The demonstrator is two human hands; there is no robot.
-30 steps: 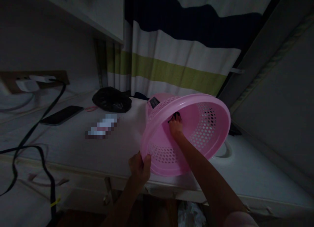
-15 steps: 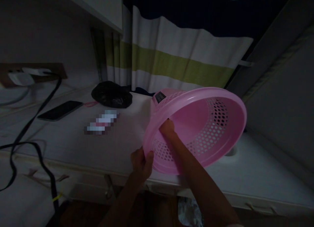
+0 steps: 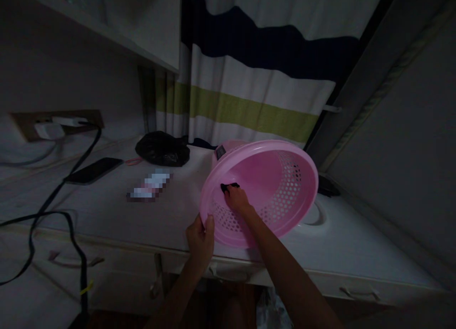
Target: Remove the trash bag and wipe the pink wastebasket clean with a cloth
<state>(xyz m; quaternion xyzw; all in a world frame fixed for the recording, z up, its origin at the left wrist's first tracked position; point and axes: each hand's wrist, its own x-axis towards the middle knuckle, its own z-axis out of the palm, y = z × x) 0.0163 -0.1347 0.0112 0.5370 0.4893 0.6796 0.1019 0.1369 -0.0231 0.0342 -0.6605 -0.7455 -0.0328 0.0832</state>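
A pink plastic basket point(image 3: 261, 243) with perforated sides lies tilted on the white desk, its mouth turned toward me. My left hand point(image 3: 200, 236) grips the rim at its lower left, thumb on the inner side. Inside the basket, my right hand point(image 3: 237, 199) is closed on a small black cloth point(image 3: 225, 187), which shows above the fingers near the inner left wall. The cloth's full shape is hidden by the hand.
Left on the desk point(image 3: 171, 220) are a black plastic bag point(image 3: 163, 149), a dark phone point(image 3: 95, 171) and a blurred-out phone-like item point(image 3: 149, 185). Black cables point(image 3: 53, 196) hang from a wall socket. Right of the basket are a white ring-shaped object point(image 3: 318, 217) and a dark item point(image 3: 327, 185).
My right hand has shifted within the basket, and the black cloth now shows in it. The camera view has tilted upward and turned a little. My left hand keeps its hold on the rim.
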